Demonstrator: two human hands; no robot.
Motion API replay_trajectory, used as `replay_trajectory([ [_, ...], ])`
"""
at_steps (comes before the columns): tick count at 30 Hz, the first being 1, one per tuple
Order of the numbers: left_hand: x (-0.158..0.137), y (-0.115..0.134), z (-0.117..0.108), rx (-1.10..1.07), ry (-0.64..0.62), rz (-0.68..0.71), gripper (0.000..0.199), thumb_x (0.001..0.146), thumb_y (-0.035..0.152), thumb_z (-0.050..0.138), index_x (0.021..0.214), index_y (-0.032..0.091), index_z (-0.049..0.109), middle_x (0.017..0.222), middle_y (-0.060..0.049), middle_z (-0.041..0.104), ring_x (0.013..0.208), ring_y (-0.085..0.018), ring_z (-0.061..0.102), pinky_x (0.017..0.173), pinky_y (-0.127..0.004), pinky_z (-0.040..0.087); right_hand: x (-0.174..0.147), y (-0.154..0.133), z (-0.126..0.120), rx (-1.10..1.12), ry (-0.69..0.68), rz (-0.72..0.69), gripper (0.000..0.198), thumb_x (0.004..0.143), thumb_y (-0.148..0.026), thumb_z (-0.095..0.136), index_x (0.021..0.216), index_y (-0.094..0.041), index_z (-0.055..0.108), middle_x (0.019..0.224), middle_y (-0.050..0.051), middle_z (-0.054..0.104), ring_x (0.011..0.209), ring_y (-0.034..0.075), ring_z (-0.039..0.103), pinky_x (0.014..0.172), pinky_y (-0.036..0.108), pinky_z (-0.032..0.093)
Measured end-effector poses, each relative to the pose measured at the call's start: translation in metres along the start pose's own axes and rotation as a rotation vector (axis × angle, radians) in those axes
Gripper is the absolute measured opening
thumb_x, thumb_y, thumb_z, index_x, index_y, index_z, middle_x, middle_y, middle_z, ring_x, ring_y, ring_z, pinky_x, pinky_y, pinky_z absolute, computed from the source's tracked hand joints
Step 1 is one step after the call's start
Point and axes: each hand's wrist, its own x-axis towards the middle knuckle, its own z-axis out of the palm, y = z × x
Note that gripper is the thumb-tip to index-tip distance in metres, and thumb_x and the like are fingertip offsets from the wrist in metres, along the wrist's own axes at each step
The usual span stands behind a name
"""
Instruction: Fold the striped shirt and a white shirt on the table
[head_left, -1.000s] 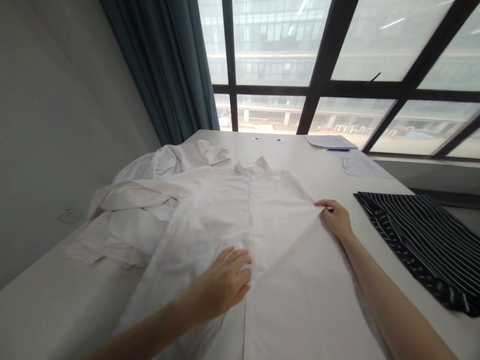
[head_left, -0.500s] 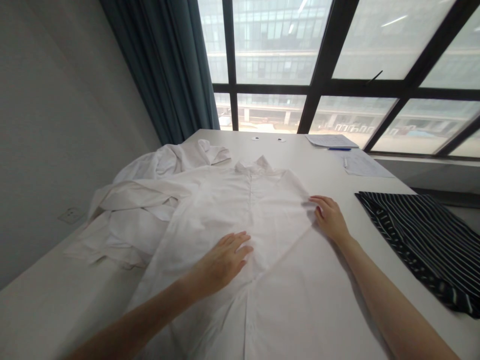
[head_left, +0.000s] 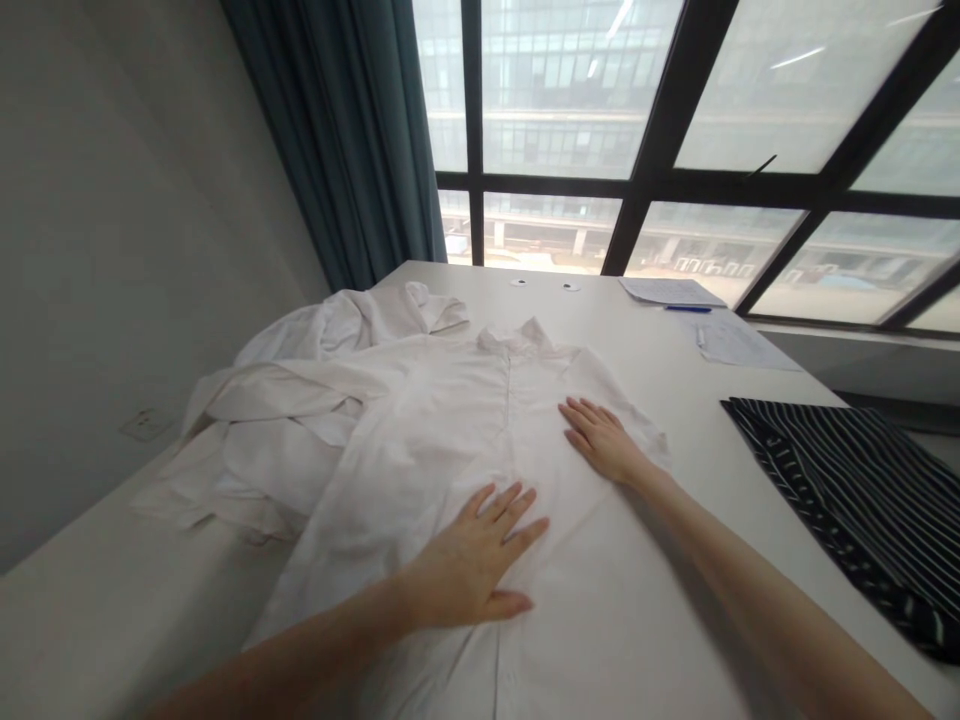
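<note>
A white shirt [head_left: 450, 420] lies spread on the table, its collar toward the window and its front placket running down the middle. My left hand [head_left: 472, 560] rests on the shirt's lower front with the fingers spread flat. Farther up, on the right side of the chest, my right hand [head_left: 604, 440] lies palm down with its fingers stretched out. Just beyond that hand, a sleeve end shows at the shirt's right edge. The left sleeve reaches over a heap of white cloth [head_left: 277, 460].
The white table [head_left: 570, 310] runs up to the window. Papers [head_left: 671, 291] and a blue pen [head_left: 688, 309] lie at the far right. Nearer, a black-and-white striped cloth [head_left: 855, 500] hangs at the right edge. A dark curtain [head_left: 352, 140] and a wall stand left.
My right hand has moved left from the shirt's edge onto its chest. My left hand has shifted slightly right and nearer, fingers spreading. The right sleeve now extends outward at the edge.
</note>
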Motion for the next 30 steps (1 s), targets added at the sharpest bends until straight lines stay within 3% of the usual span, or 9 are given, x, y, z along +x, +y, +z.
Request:
replay_trajectory([
  [2,0.002,0.001,-0.002,-0.006,-0.042,-0.005,0.077,0.088,0.061,0.05,0.151,0.021,0.028,0.159,-0.017,0.021,0.148,-0.034,0.014,0.117,-0.056,0.015,0.009,0.02,-0.006,-0.086,-0.055,0.142,0.051,0.099,-0.043,0.031,0.147,-0.027,0.04,0.155,0.005,0.035,0.143,0.024,0.03,0.115,0.049,0.028],
  [5,0.0,0.008,-0.004,0.01,-0.097,-0.049,0.071,0.088,0.047,0.056,0.15,0.022,0.031,0.159,-0.016,0.023,0.147,-0.034,0.016,0.116,-0.057,0.016,0.016,0.043,-0.015,-0.157,-0.086,0.27,0.056,0.1,-0.045,0.024,0.15,-0.023,0.034,0.158,0.005,0.029,0.145,0.025,0.027,0.115,0.053,0.024],
  [9,-0.012,0.03,-0.01,0.033,-0.107,-0.161,0.071,0.08,0.024,0.057,0.147,0.02,0.035,0.158,-0.015,0.025,0.147,-0.035,0.017,0.117,-0.054,0.018,0.018,0.048,-0.016,-0.191,-0.097,0.307,0.058,0.1,-0.047,0.02,0.152,-0.023,0.03,0.159,0.004,0.027,0.146,0.023,0.023,0.116,0.053,0.022],
  [13,-0.03,0.051,-0.015,0.088,-0.232,-0.249,0.09,0.063,0.003,0.051,0.149,0.016,0.031,0.158,-0.017,0.024,0.145,-0.037,0.021,0.115,-0.054,0.025,0.017,0.045,-0.013,-0.215,-0.106,0.313,0.058,0.1,-0.047,0.019,0.152,-0.025,0.03,0.159,0.002,0.026,0.146,0.022,0.022,0.116,0.05,0.022],
  [18,-0.052,0.062,-0.012,0.182,-0.279,-0.3,0.086,0.066,0.0,0.043,0.15,0.013,0.031,0.155,-0.019,0.03,0.143,-0.036,0.027,0.112,-0.054,0.03,0.017,0.045,-0.015,-0.226,-0.11,0.309,0.058,0.1,-0.047,0.018,0.152,-0.025,0.029,0.159,0.002,0.026,0.146,0.022,0.023,0.116,0.049,0.023],
  [23,-0.074,0.068,-0.016,0.15,-0.226,-0.28,0.072,0.073,0.011,0.05,0.145,0.013,0.042,0.152,-0.018,0.037,0.141,-0.034,0.033,0.111,-0.052,0.034,0.017,0.045,-0.015,-0.231,-0.108,0.301,0.058,0.1,-0.047,0.018,0.152,-0.025,0.03,0.159,0.002,0.026,0.146,0.022,0.023,0.116,0.048,0.023],
  [25,-0.074,0.067,-0.024,0.107,-0.159,-0.281,0.057,0.078,0.02,0.055,0.135,0.015,0.055,0.141,-0.017,0.052,0.132,-0.033,0.046,0.109,-0.051,0.037,0.017,0.045,-0.015,-0.234,-0.107,0.299,0.057,0.1,-0.047,0.018,0.152,-0.025,0.03,0.159,0.002,0.027,0.146,0.022,0.023,0.116,0.048,0.024],
  [27,-0.066,0.061,-0.03,0.074,-0.06,-0.296,0.034,0.084,0.024,0.055,0.115,0.019,0.067,0.113,-0.011,0.071,0.109,-0.026,0.064,0.108,-0.05,0.038,0.017,0.045,-0.015,-0.238,-0.105,0.298,0.057,0.1,-0.047,0.018,0.152,-0.025,0.031,0.159,0.002,0.027,0.145,0.022,0.024,0.115,0.048,0.024],
  [30,-0.039,0.044,-0.033,0.15,0.08,-0.263,0.022,0.09,0.015,0.049,0.093,0.02,0.07,0.066,0.0,0.068,0.065,-0.015,0.066,0.103,-0.046,0.044,0.017,0.044,-0.015,-0.242,-0.1,0.295,0.057,0.1,-0.047,0.018,0.151,-0.025,0.031,0.159,0.002,0.027,0.145,0.022,0.024,0.115,0.048,0.025],
])
